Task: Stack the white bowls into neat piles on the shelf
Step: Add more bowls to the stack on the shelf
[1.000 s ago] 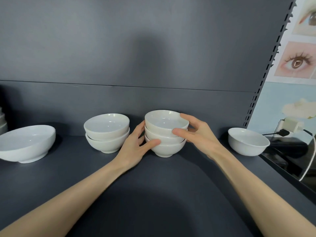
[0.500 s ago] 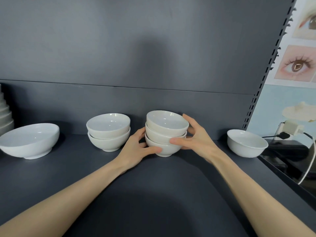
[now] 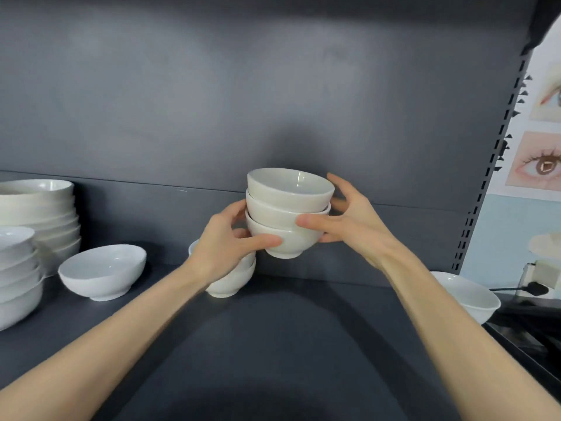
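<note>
Dark grey shelf (image 3: 303,344) and back panel (image 3: 273,86); a two-bowl pile (image 3: 236,284), a lone wide bowl (image 3: 103,270) and taller piles (image 3: 42,220) stand on it. The left hand (image 3: 226,247) and right hand (image 3: 355,226) curl their fingers round a three-bowl stack (image 3: 285,205), held clear of the shelf just above-right of the two-bowl pile. Risk: smooth, slightly skewed bowls may slide if tilted; an off-centre landing could topple the pile below.

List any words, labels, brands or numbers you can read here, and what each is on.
No text can be read.
The stack of three bowls shows no marks.
The poster shows only pictured eyes, no lettering.
The white plug is too blurred to tell.
</note>
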`<state>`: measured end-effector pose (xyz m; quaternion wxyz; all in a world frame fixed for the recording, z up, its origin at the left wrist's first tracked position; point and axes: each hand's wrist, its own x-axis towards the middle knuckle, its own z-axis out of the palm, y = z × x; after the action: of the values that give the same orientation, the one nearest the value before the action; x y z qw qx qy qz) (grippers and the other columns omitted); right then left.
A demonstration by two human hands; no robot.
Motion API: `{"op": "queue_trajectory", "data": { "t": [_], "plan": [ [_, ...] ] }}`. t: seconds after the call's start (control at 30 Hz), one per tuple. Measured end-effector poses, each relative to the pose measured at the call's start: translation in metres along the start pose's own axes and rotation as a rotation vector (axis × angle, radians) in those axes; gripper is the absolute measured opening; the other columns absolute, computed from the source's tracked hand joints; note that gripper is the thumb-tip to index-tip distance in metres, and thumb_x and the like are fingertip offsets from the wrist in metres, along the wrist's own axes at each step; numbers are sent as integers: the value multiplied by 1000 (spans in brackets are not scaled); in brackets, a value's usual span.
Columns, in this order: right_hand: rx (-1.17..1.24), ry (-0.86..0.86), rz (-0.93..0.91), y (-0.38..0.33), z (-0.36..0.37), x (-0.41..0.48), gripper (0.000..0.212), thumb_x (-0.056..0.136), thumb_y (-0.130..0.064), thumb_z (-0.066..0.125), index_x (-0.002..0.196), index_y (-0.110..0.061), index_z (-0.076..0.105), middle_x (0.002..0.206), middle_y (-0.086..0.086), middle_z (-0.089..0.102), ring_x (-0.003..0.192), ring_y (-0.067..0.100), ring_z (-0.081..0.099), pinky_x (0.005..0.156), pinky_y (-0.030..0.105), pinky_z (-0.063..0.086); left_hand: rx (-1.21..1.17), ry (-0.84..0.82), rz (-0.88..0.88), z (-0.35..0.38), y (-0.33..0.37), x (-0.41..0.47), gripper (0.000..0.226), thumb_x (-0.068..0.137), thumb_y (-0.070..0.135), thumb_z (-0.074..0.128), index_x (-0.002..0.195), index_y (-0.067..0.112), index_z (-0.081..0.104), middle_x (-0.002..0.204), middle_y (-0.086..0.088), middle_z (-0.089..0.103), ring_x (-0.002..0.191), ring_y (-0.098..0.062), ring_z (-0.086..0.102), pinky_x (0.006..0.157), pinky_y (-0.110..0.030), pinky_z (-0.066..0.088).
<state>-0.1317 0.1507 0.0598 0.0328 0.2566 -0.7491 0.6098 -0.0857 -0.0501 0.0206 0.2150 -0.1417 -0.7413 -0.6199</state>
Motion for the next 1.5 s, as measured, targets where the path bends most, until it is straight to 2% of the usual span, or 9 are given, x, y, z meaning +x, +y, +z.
{"op": "queue_trajectory", "data": {
  "t": [0.17, 0.33, 0.43, 0.57, 0.67, 0.93, 1.07, 1.27, 1.5],
  "plan": [
    [-2, -33, 8, -5, 40, 28, 73, 65, -21, 86, 129, -20, 51, 116, -1, 67, 102, 14, 67, 79, 37, 60, 39, 48, 14, -45, 2, 2, 50, 70, 8, 81, 108, 33, 58, 105, 17, 70, 86, -9, 72, 76, -20, 56],
    [49, -6, 60, 8, 84, 48, 76, 63, -18, 88, 129, -14, 51, 113, 3, 67, 100, 16, 68, 77, 38, 61, 35, 65, -34, -82, -21, 7, 54, 71, 6, 80, 113, 29, 57, 108, 17, 67, 85, -8, 72, 73, -24, 59],
    [38, 9, 86, 17, 100, 55, 79, 60, -19, 89, 130, -16, 51, 110, 4, 69, 100, 18, 69, 81, 45, 59, 12, 51, -57, -95, -36, 9, 59, 72, 3, 79, 122, 20, 54, 114, 13, 64, 87, -7, 71, 68, -16, 55],
    [36, 28, 112, 29, 111, 56, 79, 60, -19, 88, 130, -20, 52, 107, 0, 72, 100, 16, 69, 86, 46, 57, 4, 10, -82, -105, -57, 15, 59, 69, 3, 81, 120, 20, 55, 115, 10, 66, 100, -6, 67, 81, -19, 55],
    [24, 48, 125, 34, 117, 54, 76, 63, -16, 87, 130, -20, 52, 107, 0, 72, 101, 14, 68, 90, 40, 56, 15, 2, -90, -108, -70, 15, 58, 68, 6, 83, 114, 27, 55, 111, 17, 65, 107, -1, 62, 90, -20, 51],
    [-16, 52, 136, 45, 121, 51, 68, 65, -16, 86, 126, -24, 55, 107, -7, 71, 100, 6, 67, 84, 22, 51, 21, -8, -97, -109, -90, 14, 53, 67, 11, 85, 102, 39, 57, 102, 27, 67, 105, 6, 60, 88, -16, 45],
    [0, 65, 135, 50, 122, 50, 69, 66, -16, 85, 127, -23, 54, 108, -9, 71, 101, 5, 66, 78, 16, 50, 7, -13, -99, -108, -95, 14, 55, 67, 14, 86, 106, 40, 57, 109, 22, 67, 109, 1, 60, 92, -21, 47],
    [-2, 66, 140, 53, 121, 50, 70, 65, -16, 86, 128, -22, 54, 106, -7, 72, 101, 7, 67, 81, 19, 50, -9, -32, -105, -106, -97, 12, 58, 68, 11, 83, 115, 32, 55, 113, 18, 66, 110, 1, 61, 92, -19, 48],
    [13, 72, 151, 60, 121, 51, 73, 62, -20, 87, 128, -23, 55, 110, -6, 71, 104, 12, 67, 96, 38, 52, -31, -39, -95, -106, -98, 11, 58, 69, 10, 83, 114, 31, 55, 112, 17, 67, 107, 0, 63, 89, -18, 50]
  ]
}}
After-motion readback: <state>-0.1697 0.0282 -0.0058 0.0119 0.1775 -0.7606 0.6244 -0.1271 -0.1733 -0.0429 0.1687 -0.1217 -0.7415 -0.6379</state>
